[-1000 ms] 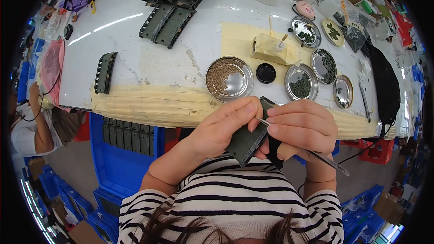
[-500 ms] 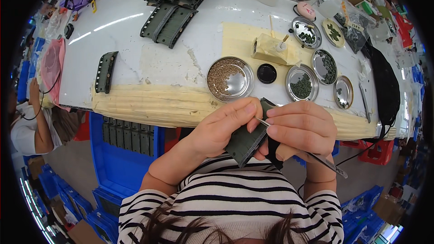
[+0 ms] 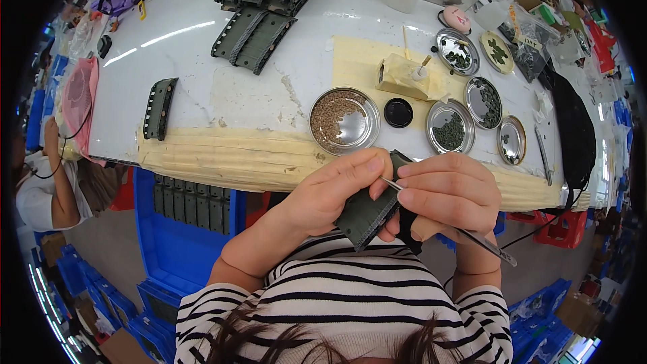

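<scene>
My left hand (image 3: 342,185) grips a dark green, slightly curved plastic part (image 3: 367,216) in front of my chest. Its fingers wrap the upper edge and hide part of it. Between the fingers of my right hand (image 3: 451,192) is a pair of metal tweezers (image 3: 490,246), tips pointing left onto the green part beside my left thumb. Whatever the tips hold, if anything, is too small to make out. Just beyond my hands stands a round metal dish of small tan pieces (image 3: 330,118). Dishes of small green pieces (image 3: 449,133) lie to the right.
More green curved parts (image 3: 256,37) are stacked at the back, and one (image 3: 160,109) lies alone at left. A cream block holder (image 3: 404,75) and black cap (image 3: 398,112) stand mid-table. A blue crate (image 3: 192,243) with several parts sits below left. A co-worker (image 3: 54,189) is far left.
Both hands stay almost in place, with the tweezers still on the green part. The view has shifted very slightly.
</scene>
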`<state>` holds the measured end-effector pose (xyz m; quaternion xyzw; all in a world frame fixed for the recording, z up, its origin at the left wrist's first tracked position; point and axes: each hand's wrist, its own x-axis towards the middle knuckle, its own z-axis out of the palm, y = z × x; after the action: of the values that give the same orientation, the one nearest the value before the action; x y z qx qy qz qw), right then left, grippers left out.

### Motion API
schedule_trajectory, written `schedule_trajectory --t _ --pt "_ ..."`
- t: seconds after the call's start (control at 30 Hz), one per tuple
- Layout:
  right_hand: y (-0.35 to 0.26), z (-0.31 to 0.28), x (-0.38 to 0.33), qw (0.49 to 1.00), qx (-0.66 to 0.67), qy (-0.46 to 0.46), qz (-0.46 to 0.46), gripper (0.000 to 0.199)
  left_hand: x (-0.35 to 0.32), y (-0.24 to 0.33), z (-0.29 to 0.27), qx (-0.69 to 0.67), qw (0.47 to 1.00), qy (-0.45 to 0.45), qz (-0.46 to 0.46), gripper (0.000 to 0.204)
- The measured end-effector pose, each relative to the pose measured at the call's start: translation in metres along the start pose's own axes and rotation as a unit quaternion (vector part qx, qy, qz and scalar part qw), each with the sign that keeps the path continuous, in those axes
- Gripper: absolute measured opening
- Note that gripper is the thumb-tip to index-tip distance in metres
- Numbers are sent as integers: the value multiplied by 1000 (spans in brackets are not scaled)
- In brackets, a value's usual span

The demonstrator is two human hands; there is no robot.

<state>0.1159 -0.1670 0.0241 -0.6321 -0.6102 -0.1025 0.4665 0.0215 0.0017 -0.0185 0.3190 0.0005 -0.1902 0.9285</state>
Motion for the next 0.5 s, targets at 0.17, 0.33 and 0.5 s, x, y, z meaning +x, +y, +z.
schedule_trajectory --t 0.17,0.33,0.5 --pt "-1 1 0 1000 2 3 5 31 0 0 -2 -17 1000 -15 7 33" --pt "-1 1 1 1000 -2 -2 7 31 0 0 -1 -27 999 -16 4 33" --pt "0 2 0 1000 12 -1 10 32 -1 0 -3 -25 1000 -13 -3 33"
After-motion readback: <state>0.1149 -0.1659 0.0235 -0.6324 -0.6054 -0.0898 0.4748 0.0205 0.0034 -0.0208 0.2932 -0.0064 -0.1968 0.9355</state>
